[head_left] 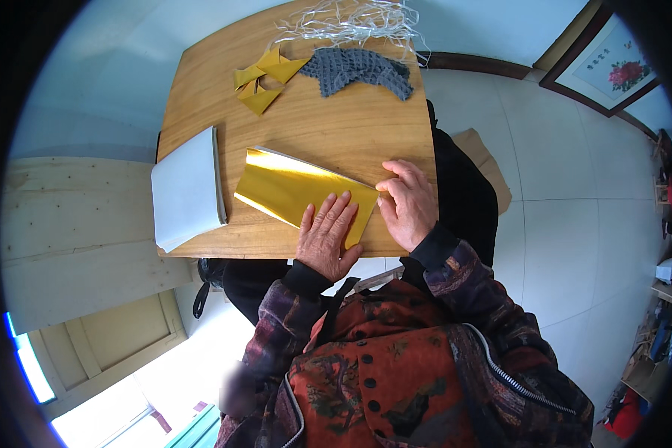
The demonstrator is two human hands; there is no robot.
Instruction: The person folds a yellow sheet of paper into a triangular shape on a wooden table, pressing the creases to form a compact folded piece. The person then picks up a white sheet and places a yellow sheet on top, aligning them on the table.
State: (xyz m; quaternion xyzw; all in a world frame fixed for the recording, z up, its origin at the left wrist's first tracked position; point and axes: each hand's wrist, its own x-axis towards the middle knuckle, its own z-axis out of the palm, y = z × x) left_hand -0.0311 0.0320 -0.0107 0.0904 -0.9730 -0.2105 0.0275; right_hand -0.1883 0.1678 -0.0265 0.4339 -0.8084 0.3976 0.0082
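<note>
A sheet of shiny gold paper (291, 185), folded over, lies aslant near the front of the wooden table (276, 239). My left hand (326, 231) rests flat on its lower right part, fingers stretched out. At the paper's right corner my right hand (407, 203) pinches the edge between thumb and curled forefinger. White shows along the upper fold and at the paper's left end. Several folded gold paper pieces (265, 78) lie farther back on the table.
A stack of white sheets (189, 190) lies at the table's left edge. Toward the back are a crumpled grey waffle cloth (358, 71) and a tangle of clear plastic strips (355, 22). Brown paper (485, 164) lies right of the table; a framed flower picture (608, 63) is at the upper right.
</note>
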